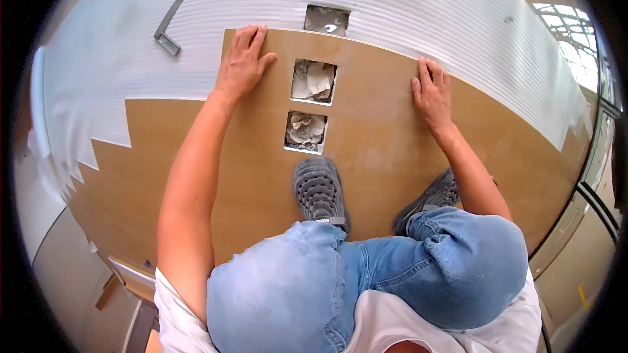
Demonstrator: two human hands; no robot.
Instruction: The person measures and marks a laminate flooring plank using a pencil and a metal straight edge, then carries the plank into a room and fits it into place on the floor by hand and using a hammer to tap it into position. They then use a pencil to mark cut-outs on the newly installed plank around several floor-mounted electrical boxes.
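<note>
My left hand [241, 68] lies flat on the far left corner of a brown floor plank [373, 85], its fingertips at the far edge. Farther right along that same edge rests my right hand [434, 97], fingers stretched out and close together, thumb a little apart. Neither hand holds anything. Between them, two square cut-outs, a farther hole [314, 82] and a nearer hole [305, 132], show crumpled pale material inside. White ribbed foam underlay [405, 6] spreads beyond the plank, with another square opening [327, 21] just past the plank's edge.
A grey metal bar with bent ends [180, 10] lies on the underlay at the far left. Stepped plank ends [127, 121] border the foam on the left. My grey shoes [318, 189] stand on the planks. Dark-framed glazing [592, 150] runs along the right.
</note>
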